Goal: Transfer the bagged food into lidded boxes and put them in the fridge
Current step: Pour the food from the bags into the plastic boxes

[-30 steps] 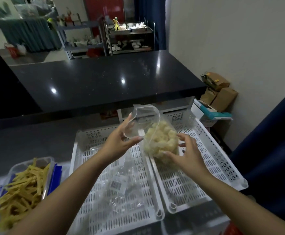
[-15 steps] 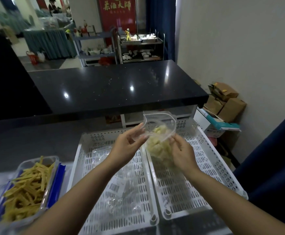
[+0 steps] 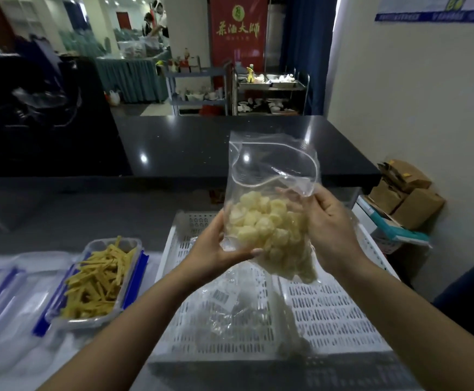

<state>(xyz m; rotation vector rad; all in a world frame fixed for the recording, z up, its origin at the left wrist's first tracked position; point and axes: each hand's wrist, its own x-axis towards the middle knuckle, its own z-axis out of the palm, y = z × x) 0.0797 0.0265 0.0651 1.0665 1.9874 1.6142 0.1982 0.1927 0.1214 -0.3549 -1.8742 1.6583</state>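
Both hands closed on clear bag [image 3: 269,176] of pale puffs: left hand [image 3: 218,249] cupping its base, right hand [image 3: 329,230] fingers [image 3: 295,206] pinching the side, above white crates [image 3: 329,311].

Both hands [image 3: 272,235] around clear bag [image 3: 269,176] of pale puffs above white trays [image 3: 334,314].
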